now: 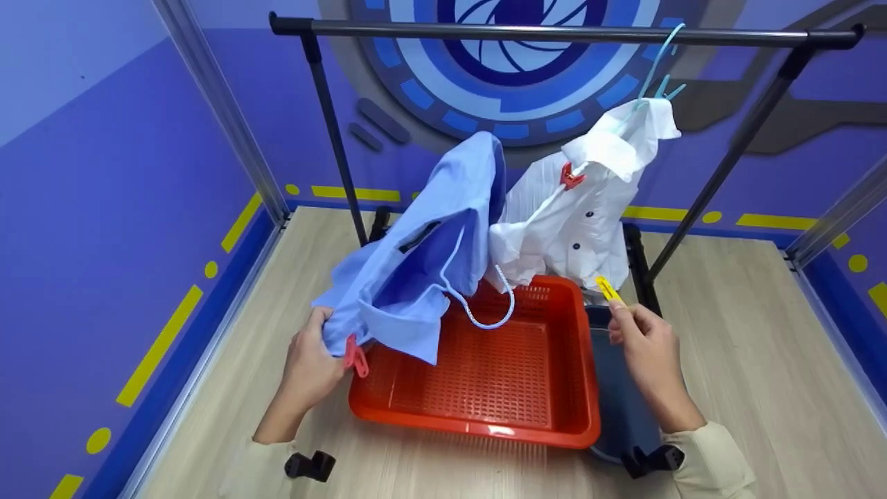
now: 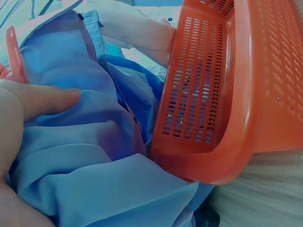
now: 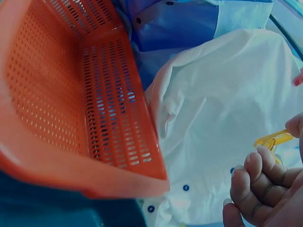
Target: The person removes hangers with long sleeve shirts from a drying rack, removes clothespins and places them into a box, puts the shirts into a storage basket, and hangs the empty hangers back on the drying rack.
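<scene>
My left hand (image 1: 312, 360) grips the edge of a light blue garment (image 1: 443, 187), which stretches up from the hand over the left part of the red basket (image 1: 485, 433). Beside the left fingertips a red clothespin (image 1: 355, 357) sits at the garment's edge. A pale cord (image 1: 485, 324) curves out of the blue cloth. Between thumb and fingers, my right hand (image 1: 644, 346) pinches a yellow clothespin (image 1: 608, 288), its tip close to the hem of a white buttoned shirt (image 1: 603, 222). Another red clothespin (image 1: 571, 176) is clipped on that shirt.
A black rack bar (image 1: 485, 30) spans the back, with a teal hanger hook (image 1: 658, 59) over it above the shirt. A dark blue bin (image 1: 624, 409) stands right of the basket, partly hidden under it. Wooden-look flooring (image 1: 755, 360) extends to blue walls.
</scene>
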Tool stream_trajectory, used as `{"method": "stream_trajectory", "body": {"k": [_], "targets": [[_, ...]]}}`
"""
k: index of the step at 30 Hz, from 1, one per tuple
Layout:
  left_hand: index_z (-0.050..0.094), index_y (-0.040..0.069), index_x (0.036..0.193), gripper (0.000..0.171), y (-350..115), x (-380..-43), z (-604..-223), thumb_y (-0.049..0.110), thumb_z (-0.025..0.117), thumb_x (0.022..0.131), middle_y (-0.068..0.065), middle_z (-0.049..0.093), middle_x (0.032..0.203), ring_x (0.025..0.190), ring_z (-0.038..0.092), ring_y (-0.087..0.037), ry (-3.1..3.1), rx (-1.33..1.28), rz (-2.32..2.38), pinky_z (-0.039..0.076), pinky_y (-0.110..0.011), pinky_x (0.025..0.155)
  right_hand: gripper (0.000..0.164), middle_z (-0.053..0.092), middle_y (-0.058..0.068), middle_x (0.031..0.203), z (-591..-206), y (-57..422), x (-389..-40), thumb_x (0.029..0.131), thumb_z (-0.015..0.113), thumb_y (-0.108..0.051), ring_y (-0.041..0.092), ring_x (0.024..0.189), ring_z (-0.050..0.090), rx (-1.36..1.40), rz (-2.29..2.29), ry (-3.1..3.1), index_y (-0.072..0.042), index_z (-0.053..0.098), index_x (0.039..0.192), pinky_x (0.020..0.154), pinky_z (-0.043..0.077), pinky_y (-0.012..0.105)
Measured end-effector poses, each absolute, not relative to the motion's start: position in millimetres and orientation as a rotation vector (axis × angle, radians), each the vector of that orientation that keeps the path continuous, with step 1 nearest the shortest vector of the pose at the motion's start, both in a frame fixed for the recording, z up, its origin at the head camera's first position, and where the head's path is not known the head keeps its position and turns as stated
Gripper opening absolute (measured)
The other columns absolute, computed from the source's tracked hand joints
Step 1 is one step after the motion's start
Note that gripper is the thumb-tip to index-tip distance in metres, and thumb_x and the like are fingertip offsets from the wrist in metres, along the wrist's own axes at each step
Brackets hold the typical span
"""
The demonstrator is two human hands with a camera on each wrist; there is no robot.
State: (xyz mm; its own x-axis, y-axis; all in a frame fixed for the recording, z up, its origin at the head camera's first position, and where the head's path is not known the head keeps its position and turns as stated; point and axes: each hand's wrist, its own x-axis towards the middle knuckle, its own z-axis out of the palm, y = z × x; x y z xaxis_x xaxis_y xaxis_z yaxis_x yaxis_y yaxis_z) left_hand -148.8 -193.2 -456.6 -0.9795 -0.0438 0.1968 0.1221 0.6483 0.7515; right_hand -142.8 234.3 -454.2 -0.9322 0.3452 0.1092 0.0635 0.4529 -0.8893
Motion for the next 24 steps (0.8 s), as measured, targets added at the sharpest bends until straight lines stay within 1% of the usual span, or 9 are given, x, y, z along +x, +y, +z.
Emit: {"method": "stream_trajectory", "body": {"k": [7,18,21,24], "targets": [[0.049,0.003,0.113,0.039,-192,-147,-457,0.003,0.069,0.079,-0.014,0.062,0.092,0.081,0.057,-0.025,-2.67,-0.066,-1.3,0.046,-0.033,0.071,0.048,0.061,-0.001,0.068,-465,241,-140,0.096,0.055,-0.046,0.011,0.065,0.057,-0.426,1.472,-2.45,-0.001,0.064,0.081,0.062,0.044,0.02],[0.05,0.003,0.111,0.043,-192,-147,-459,0.008,0.075,0.077,-0.014,0.06,0.096,0.087,0.057,-0.025,-2.636,-0.1,-1.363,0.046,-0.036,0.078,0.056,0.064,-0.001,0.068,-480,253,-142,0.093,0.053,-0.055,0.012,0.066,0.059,-0.5,1.417,-2.58,-0.001,0.065,0.082,0.061,0.044,0.021],[0.05,0.004,0.112,0.045,-192,-146,-459,0.008,0.076,0.077,-0.014,0.06,0.098,0.089,0.058,-0.025,-2.624,-0.086,-1.453,0.048,-0.034,0.079,0.058,0.065,0.002,0.071,-483,256,-142,0.093,0.051,-0.058,0.014,0.068,0.059,-0.505,1.422,-2.645,-0.002,0.064,0.084,0.062,0.044,0.022],[0.049,0.004,0.114,0.043,-192,-146,-460,0.004,0.072,0.079,-0.015,0.059,0.103,0.093,0.058,-0.025,-2.607,-0.078,-1.576,0.05,-0.029,0.078,0.06,0.063,0.001,0.073,-486,259,-142,0.092,0.048,-0.061,0.014,0.069,0.056,-0.495,1.404,-2.721,-0.004,0.063,0.085,0.062,0.042,0.023]]}}
